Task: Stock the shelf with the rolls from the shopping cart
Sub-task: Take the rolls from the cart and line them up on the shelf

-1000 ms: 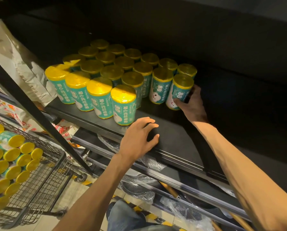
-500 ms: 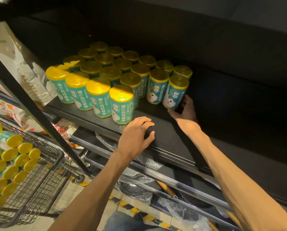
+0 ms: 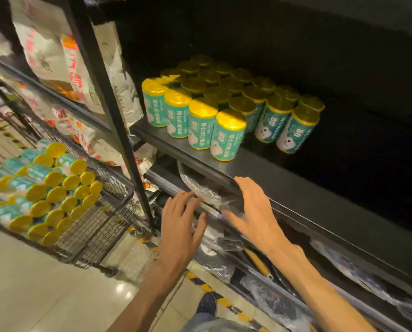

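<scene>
Teal rolls (image 3: 226,109) untouched now, both hands off the shelf (image 3: 296,188).

Both hands off the shelf (image 3: 296,188) now, pulled back below its front edge. Left hand (image 3: 181,226), earlier curled over the shelf lip just in front of the nearest roll, now lower and spread flat, fingers straight, in front of the plastic-wrapped goods (image 3: 207,195) on the tier beneath. Right hand (image 3: 255,212), earlier reaching deep beside the rightmost front roll (image 3: 296,130) and touching its base, now drawn back and apart from it, fingers loose and extended by the shelf edge. View swung left and down: much more of the shopping cart (image 3: 99,226) and its rolls (image 3: 44,188) in sight.
</scene>
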